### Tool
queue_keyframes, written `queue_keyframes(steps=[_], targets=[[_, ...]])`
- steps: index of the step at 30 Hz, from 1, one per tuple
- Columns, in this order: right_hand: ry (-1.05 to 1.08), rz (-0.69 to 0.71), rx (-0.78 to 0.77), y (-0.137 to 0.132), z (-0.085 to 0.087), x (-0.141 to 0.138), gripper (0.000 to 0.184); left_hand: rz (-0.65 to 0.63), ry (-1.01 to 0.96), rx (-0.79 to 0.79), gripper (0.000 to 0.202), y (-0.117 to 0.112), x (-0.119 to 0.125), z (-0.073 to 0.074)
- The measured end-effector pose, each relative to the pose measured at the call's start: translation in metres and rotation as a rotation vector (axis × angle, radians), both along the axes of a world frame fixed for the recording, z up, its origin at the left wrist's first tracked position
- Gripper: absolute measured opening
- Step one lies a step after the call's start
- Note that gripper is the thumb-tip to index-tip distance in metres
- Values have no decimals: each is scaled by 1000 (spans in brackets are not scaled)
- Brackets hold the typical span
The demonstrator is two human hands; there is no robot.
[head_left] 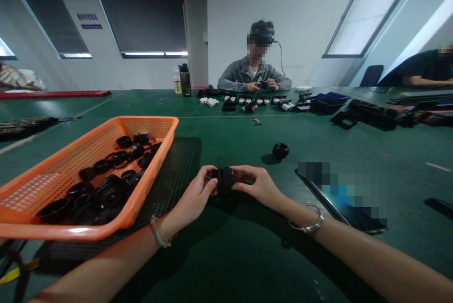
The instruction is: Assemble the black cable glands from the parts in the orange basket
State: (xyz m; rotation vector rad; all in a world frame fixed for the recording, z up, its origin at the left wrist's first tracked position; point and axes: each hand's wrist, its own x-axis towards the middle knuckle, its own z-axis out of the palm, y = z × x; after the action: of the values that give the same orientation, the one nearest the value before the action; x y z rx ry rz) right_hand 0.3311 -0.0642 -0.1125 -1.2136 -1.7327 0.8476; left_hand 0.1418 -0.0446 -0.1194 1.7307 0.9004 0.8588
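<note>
Head view: left hand (202, 187) and right hand (257, 185) clamp a black part (225, 178) over the table (230, 142), its axis apparently running side to side. Fingers cover its ends, so its facing is unclear. Leftward, an orange basket (78, 232) is cut off by the frame.

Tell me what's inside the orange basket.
Inside the orange basket lies a jumble of black parts, several of them ring-shaped. Whatever lies under the top pieces is covered, as is the floor beneath the pile.
</note>
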Motion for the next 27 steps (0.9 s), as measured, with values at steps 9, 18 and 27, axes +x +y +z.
queue_keyframes(steps=[9, 18, 27], targets=[[-61, 7, 41, -2, 5, -1, 30, 4, -10, 6, 23, 0, 1, 0], [37, 9, 30, -2, 2, -1, 45, -3, -11, -2, 24, 1, 1, 0], [91, 54, -3, -1, -2, 0, 47, 6, -9, 11, 22, 0, 1, 0]])
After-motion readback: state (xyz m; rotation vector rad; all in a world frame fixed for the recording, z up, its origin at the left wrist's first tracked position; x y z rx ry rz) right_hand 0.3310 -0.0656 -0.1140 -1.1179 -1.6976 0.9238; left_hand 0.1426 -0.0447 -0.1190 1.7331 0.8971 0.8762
